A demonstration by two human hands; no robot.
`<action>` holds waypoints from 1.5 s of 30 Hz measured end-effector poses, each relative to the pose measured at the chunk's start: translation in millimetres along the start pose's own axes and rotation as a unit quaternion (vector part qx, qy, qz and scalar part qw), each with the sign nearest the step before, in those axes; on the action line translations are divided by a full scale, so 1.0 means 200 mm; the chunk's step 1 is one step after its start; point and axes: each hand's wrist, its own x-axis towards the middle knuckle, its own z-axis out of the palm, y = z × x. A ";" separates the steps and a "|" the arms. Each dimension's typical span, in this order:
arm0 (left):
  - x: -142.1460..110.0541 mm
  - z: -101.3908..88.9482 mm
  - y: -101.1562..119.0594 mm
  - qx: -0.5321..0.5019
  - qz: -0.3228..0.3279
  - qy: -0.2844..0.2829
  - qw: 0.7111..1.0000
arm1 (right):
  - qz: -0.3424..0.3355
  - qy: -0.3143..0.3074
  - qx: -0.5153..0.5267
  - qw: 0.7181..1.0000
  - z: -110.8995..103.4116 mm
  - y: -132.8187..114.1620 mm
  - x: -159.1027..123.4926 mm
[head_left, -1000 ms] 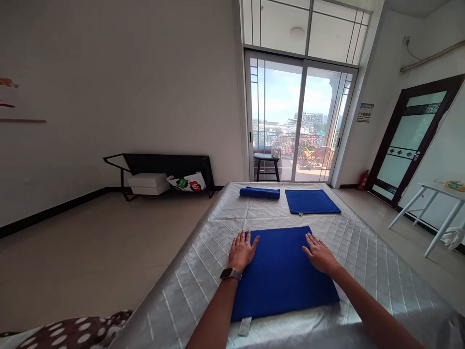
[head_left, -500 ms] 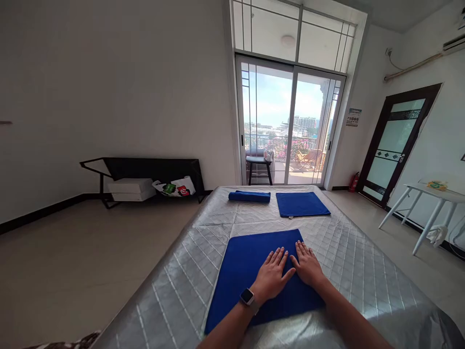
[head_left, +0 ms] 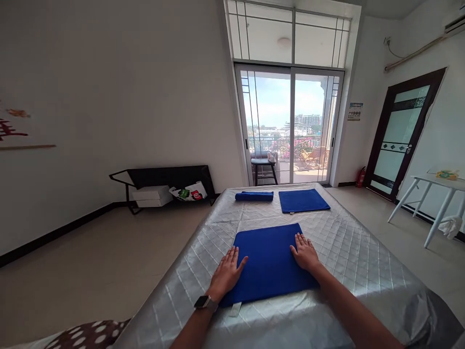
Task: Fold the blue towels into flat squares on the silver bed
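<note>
A blue cloth (head_left: 271,264) lies flat on the silver quilted cover (head_left: 189,291) in front of me, a small white tag showing at its near left corner. My left hand (head_left: 227,274), with a watch on the wrist, rests open over the cloth's left edge. On the right edge lies my right hand (head_left: 304,252), flat with its fingers stretched out. Farther off on the cover are a rolled or folded blue cloth (head_left: 254,196) and another flat blue cloth (head_left: 304,200).
Along the left wall stands a black rack (head_left: 170,178) with white boxes (head_left: 151,196) and a printed bag (head_left: 189,193). Sliding glass doors (head_left: 292,126) are beyond the cover. At right are a white table (head_left: 438,183), a dark-framed door (head_left: 403,133) and a fire extinguisher (head_left: 360,177).
My left hand has moved left from the cloth's middle to its left edge. My right hand stays at the right edge. The near left corner's tag now shows, and the view has shifted slightly.
</note>
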 end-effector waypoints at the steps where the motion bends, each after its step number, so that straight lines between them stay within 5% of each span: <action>1: -0.02 0.00 -0.02 0.001 -0.007 0.004 1.000 | 0.001 0.000 0.000 1.000 -0.01 0.00 0.00; 6: -0.04 -0.01 -0.01 -0.002 -0.024 0.020 1.000 | 0.002 -0.006 -0.010 1.000 -0.02 -0.01 -0.08; 13: -0.03 -0.01 0.01 -0.005 -0.033 0.010 0.999 | -0.020 0.001 -0.004 1.000 0.08 0.03 -0.32; 20: -0.03 -0.07 0.01 0.025 -0.046 -0.025 0.998 | -0.011 0.009 0.020 1.000 0.07 0.01 -0.36; 23: -0.05 -0.08 0.18 0.016 -0.035 -0.009 0.999 | -0.006 0.013 0.028 0.999 0.07 0.00 -0.36; 30: -0.09 0.00 0.96 -0.057 0.204 -0.036 0.977 | -0.044 0.020 0.016 0.999 0.13 0.04 -0.34; 33: -0.09 0.02 1.05 -0.066 0.222 -0.065 0.971 | -0.059 0.015 0.024 0.998 0.16 0.07 -0.32; 37: -0.16 0.01 0.86 -0.068 0.163 -0.090 0.980 | -0.046 0.010 0.042 0.998 0.13 0.05 -0.33; 45: -0.41 -0.12 0.10 -0.044 0.007 -0.125 0.991 | -0.026 -0.017 0.059 0.998 0.04 0.02 -0.37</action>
